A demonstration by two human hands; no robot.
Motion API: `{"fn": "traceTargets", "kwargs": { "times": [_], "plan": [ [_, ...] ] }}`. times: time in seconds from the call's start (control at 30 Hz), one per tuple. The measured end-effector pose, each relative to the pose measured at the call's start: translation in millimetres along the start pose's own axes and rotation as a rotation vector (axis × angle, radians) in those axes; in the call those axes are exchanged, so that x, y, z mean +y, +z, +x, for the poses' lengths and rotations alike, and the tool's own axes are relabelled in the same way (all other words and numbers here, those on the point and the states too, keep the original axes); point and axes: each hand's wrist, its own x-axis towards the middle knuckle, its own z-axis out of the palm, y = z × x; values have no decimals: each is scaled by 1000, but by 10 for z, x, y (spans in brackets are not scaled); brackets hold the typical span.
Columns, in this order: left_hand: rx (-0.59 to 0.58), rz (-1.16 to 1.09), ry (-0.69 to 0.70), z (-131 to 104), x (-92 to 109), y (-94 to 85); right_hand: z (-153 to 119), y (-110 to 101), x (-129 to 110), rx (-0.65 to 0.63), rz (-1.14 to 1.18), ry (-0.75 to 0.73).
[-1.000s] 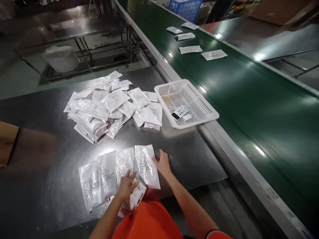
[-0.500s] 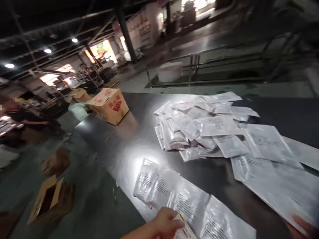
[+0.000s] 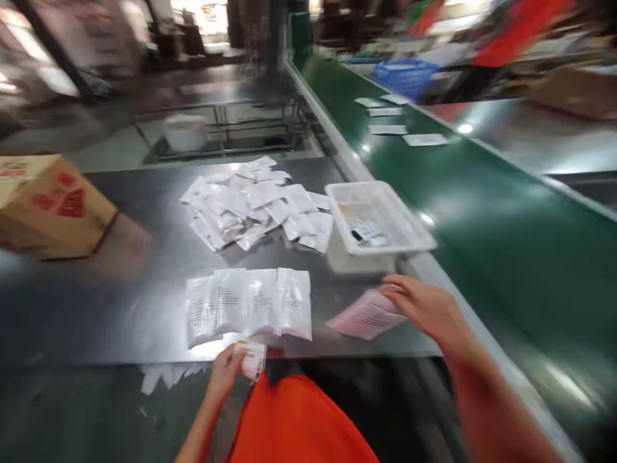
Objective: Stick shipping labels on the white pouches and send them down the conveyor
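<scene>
My left hand [image 3: 226, 371] is closed on a small stack of white printed labels [image 3: 252, 360] at the table's front edge. Out to the right, my right hand [image 3: 419, 302] pinches the upper corner of a pinkish plastic pouch [image 3: 369, 315], tilted over the metal table [image 3: 159, 308]. Between the hands, several white printed pouches [image 3: 260, 299] lie overlapping in a row. Behind them is a loose heap of similar white pouches [image 3: 245, 199].
A white plastic basket [image 3: 405, 238] with small items stands at the table's right. Beyond it runs a green conveyor belt [image 3: 501, 212] carrying several flat white packets [image 3: 388, 129]. A cardboard box [image 3: 53, 212] sits on the left. Loose white papers [image 3: 168, 373] show below the front edge.
My view has swung right, bringing the basket and conveyor into sight. My right hand now shows clearly with a pinkish pouch. The left hand still has the labels.
</scene>
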Motion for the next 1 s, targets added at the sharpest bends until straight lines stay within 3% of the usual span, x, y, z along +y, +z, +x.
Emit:
{"fn": "traceTargets", "kwargs": {
  "times": [0.03,0.1,0.2,0.3,0.37,0.43,0.5,0.6,0.7,0.8,0.93,1.0],
  "plan": [
    [-44,-1,-13,-6,-91,-46,-219,-185,4,-111,-112,-23],
    [13,21,-35,-59,-249,-117,-371,-267,-66,-370,-283,-102],
    [71,90,-41,-303,-358,-174,-68,75,-137,-528,-365,-130],
    [154,125,-59,-570,-306,-166,323,644,-133,-499,-365,-98],
    [215,111,-99,-671,-222,-125,375,1041,-68,-402,-341,-63],
    [265,83,-142,-703,-124,-51,191,1424,67,-302,-323,27],
    [319,82,-161,-680,-18,68,-177,1759,258,-273,-330,115],
    [376,117,-121,-566,167,351,-763,2050,556,-280,-362,77],
    [348,143,-72,-386,375,720,-1002,2020,702,-281,-312,45],
    [303,88,-41,-186,548,1087,-933,1765,603,-287,-107,140],
    [211,-104,-45,10,645,1463,-959,1343,223,-377,526,51],
    [150,-158,-58,58,645,1599,-1076,1188,41,-417,775,87]
  ]
}}
